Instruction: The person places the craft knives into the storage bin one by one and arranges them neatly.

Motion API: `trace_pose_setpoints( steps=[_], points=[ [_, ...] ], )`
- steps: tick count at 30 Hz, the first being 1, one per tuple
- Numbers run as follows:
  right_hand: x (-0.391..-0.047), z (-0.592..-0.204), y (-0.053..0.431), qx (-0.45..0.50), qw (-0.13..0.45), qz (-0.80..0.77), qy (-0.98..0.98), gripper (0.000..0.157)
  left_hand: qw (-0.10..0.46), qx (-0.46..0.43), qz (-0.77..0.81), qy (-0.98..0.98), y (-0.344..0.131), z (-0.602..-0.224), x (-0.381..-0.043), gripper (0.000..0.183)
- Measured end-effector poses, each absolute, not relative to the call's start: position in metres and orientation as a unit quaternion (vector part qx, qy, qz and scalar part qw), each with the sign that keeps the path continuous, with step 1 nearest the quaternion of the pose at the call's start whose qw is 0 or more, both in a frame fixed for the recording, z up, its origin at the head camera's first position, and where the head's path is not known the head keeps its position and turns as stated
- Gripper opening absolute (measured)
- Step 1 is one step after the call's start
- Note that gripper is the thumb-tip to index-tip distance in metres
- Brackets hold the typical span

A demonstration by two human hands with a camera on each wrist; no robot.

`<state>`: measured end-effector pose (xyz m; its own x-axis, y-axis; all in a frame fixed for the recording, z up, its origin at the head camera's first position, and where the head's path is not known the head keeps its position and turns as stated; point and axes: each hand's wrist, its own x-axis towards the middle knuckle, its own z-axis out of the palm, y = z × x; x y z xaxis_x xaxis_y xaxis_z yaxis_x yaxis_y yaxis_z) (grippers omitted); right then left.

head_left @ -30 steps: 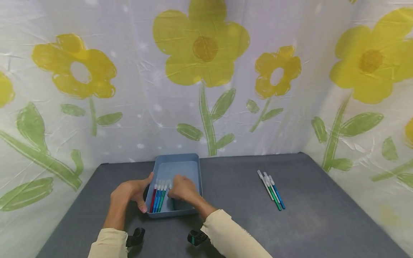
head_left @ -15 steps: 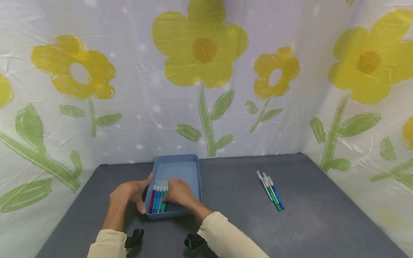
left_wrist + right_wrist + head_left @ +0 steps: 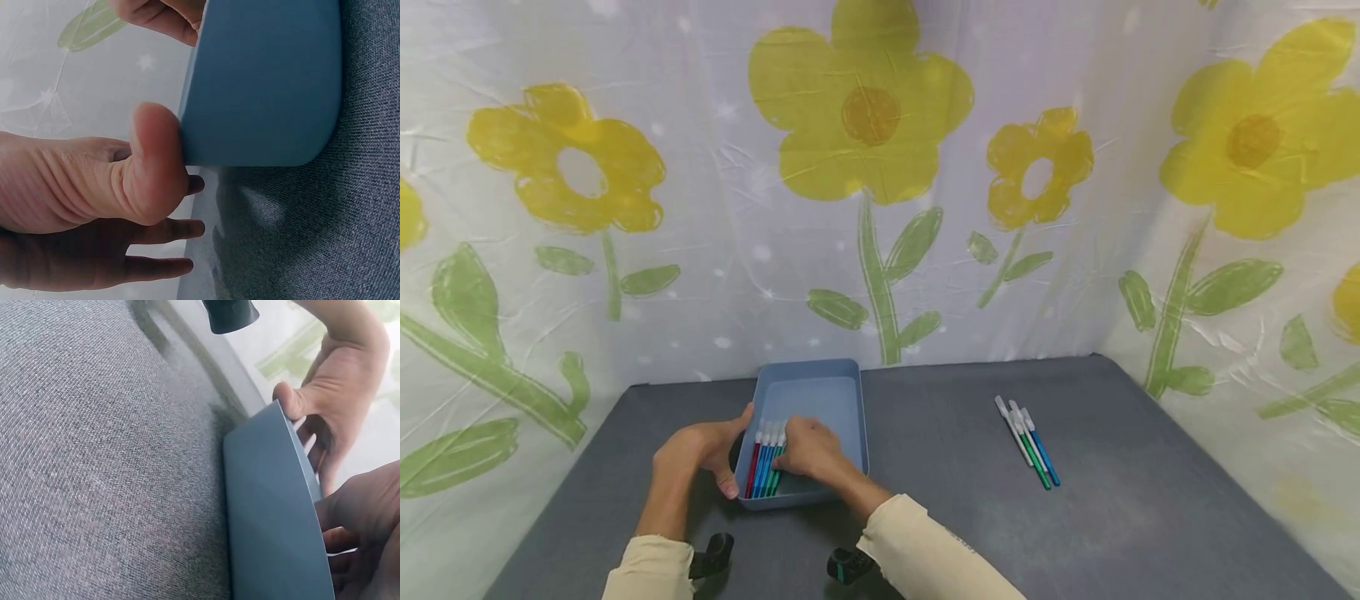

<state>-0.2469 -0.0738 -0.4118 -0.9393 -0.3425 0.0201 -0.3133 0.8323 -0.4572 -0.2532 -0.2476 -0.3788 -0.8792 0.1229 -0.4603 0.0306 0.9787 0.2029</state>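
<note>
A blue rectangular tray (image 3: 808, 392) sits at the back of the table. Inside its near left part, several white-capped markers (image 3: 759, 467) lie side by side, red, blue and green. My right hand (image 3: 811, 448) reaches into the tray, its thumb and fingers curled at the green marker on the row's right end; the tray wall partly hides those fingers in the right wrist view. My left hand (image 3: 700, 446) touches the tray's near left corner with the thumb (image 3: 156, 156), its other fingers extended along the left side.
A loose group of markers (image 3: 1030, 442), white, green and blue, lies on the dark grey table (image 3: 940, 517) to the right. Behind the table hangs a flower-print curtain (image 3: 715, 250). Black wrist devices (image 3: 850, 565) sit below the sleeves.
My right hand has shifted left inside the tray, bringing a marker up against the row. My left hand stays at the tray's corner.
</note>
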Motion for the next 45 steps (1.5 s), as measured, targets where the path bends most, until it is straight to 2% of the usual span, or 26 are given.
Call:
trace_pose_setpoints(
  steps=[3, 8, 11, 23, 32, 38, 40, 45],
  points=[
    [-0.247, -0.412, -0.072, -0.177, 0.032, -0.247, 0.952, 0.033, 0.244, 0.039, 0.099, 0.964, -0.248, -0.379, -0.252, 0.142],
    [-0.25, -0.406, -0.065, -0.187, 0.02, -0.265, 0.946, 0.054, 0.242, 0.041, 0.095, 0.965, -0.248, -0.377, -0.253, 0.144],
    [-0.251, -0.398, -0.054, -0.199, 0.013, -0.279, 0.939, 0.061, 0.242, 0.034, 0.095, 0.965, -0.248, -0.377, -0.253, 0.146],
    [-0.265, -0.372, 0.022, -0.159, -0.028, -0.326, 0.931, 0.056, 0.242, 0.007, 0.123, 0.962, -0.246, -0.38, -0.253, 0.15],
    [-0.278, -0.371, 0.091, -0.1, -0.02, -0.292, 0.951, 0.056, 0.24, 0.013, 0.118, 0.964, -0.247, -0.378, -0.25, 0.149],
    [-0.281, -0.376, 0.14, -0.079, -0.008, -0.268, 0.96, 0.039, 0.241, 0.031, 0.109, 0.964, -0.246, -0.377, -0.25, 0.147],
    [-0.283, -0.377, 0.155, -0.068, -0.005, -0.256, 0.964, 0.039, 0.244, 0.032, 0.108, 0.963, -0.246, -0.378, -0.251, 0.146],
    [-0.285, -0.384, 0.189, -0.044, 0.004, -0.22, 0.974, 0.056, 0.249, 0.027, 0.115, 0.961, -0.247, -0.378, -0.251, 0.147]
  ],
)
